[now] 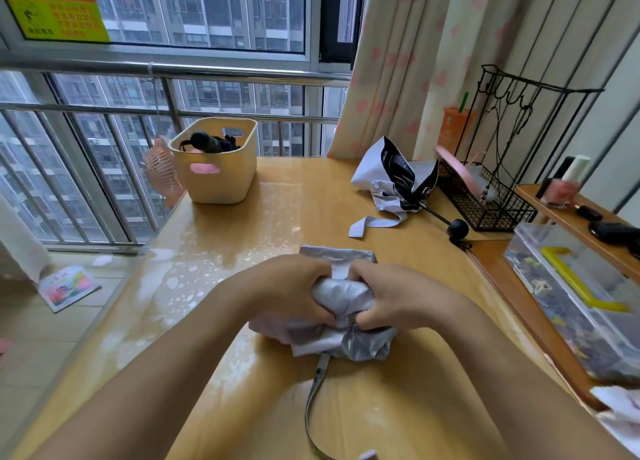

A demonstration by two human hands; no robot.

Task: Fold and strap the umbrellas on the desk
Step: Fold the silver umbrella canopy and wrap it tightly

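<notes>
The left grip (294, 286) and right grip (391, 296) cover the middle of the silver umbrella (341, 295). Their tips sink into its cloth out of sight, and its shaft and handle are hidden. Its strap (313, 390) trails from under the 2 grips toward the person and is cut by the bottom edge. Far beyond the left grip, the basket (221, 179) hides all but the top of a black thing (207, 141). Right of the right grip, the clear box (571, 303) is cut by the frame edge.
</notes>
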